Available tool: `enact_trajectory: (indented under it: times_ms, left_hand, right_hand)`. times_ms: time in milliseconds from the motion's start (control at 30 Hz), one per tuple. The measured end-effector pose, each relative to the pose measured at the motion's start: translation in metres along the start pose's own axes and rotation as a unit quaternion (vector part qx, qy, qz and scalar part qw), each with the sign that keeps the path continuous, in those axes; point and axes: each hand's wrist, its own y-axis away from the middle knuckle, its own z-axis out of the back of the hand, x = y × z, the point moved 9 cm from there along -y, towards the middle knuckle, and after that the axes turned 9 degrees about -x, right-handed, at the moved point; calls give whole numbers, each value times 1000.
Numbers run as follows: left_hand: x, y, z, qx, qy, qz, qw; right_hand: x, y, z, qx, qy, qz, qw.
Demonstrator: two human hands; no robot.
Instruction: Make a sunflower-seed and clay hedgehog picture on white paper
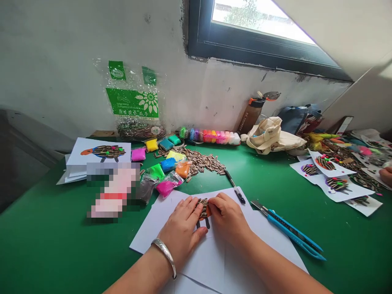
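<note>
White paper sheets (205, 255) lie under both of my hands. On the top sheet is a small figure (203, 207) with a body of striped sunflower seeds, some orange clay and dark legs. My left hand (181, 226), a silver bangle at its wrist, rests flat with fingers stretched over the figure's left side and covers part of it. My right hand (229, 216) pinches at the figure's right edge, beside the orange part; whatever lies between thumb and forefinger is hidden. A black pen (235, 188) lies at the paper's upper edge.
Loose sunflower seeds (203, 161) and small clay packets (168, 164) lie beyond the paper. A blue utility knife (294, 232) lies at right. Finished seed pictures (335, 183) are farther right, with another person's hand (386, 174) at the edge. A brown bottle (251, 116) leans against the wall.
</note>
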Motion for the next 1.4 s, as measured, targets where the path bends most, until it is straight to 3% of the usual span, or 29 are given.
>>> enact_trajectory:
  times_ms: [233,733,900,1067,1200,1400]
  left_hand:
    - [0,1,0,-12,1,-4,1000]
    - [-1,-1,1,-1,2,2,1000]
    - [-1,0,1,3,16,10,1000]
    - [1,0,2,9,40,37,998]
    - [2,-1,8,-3,68,52,996]
    - [1,-1,9,-2,75,56,996]
  right_hand:
    - [-6,-4,2,-22,-49,-18,998]
    - [-2,2,-3,9,-55,-28,998]
    - [-8,-12,7,-29,-76,-19,997]
    - [23,-51,-6,18,35,100,994]
    - [59,-73,-32,54,156,244,956]
    - [70,-78,-52,98,185,298,931]
